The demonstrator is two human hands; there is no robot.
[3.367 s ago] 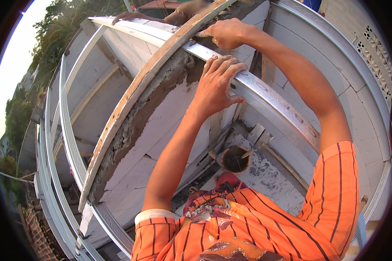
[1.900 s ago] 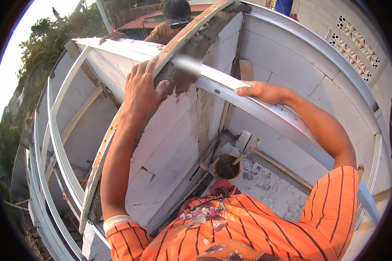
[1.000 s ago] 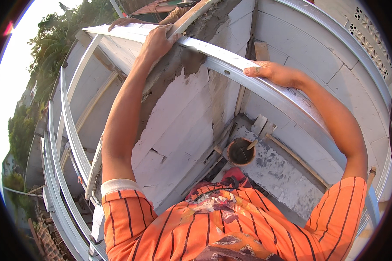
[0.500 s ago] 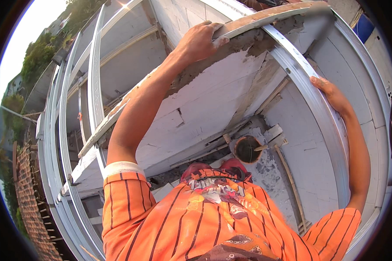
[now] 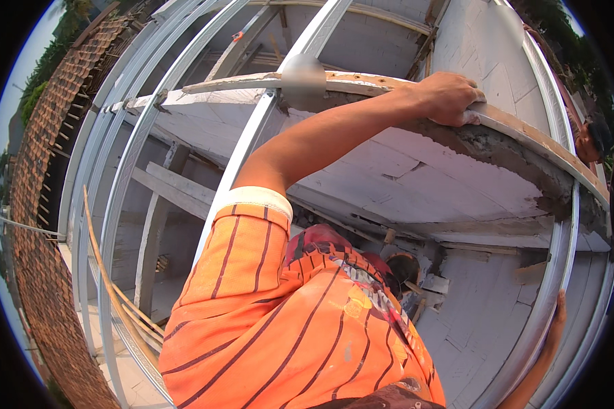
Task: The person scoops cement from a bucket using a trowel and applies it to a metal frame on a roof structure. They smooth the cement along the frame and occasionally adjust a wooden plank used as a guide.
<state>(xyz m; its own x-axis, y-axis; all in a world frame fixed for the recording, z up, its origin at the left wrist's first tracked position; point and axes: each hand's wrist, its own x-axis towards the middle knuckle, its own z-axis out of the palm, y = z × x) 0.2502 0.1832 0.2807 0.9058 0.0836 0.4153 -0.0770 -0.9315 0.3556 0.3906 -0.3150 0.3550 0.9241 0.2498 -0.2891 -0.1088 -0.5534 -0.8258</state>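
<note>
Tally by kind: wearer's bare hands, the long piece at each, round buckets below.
Bare hands: 2 (left hand, right hand)
Long, worn wooden board at left hand: 1
Long silver metal beam at right hand: 1
Round dark-mouthed bucket: 1
Total: 5

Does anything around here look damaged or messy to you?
Yes: the pale block wall has a dark, jagged gap in its flat face, and rough grey mortar clings unevenly beneath the long brown wooden board the left hand holds.
</note>
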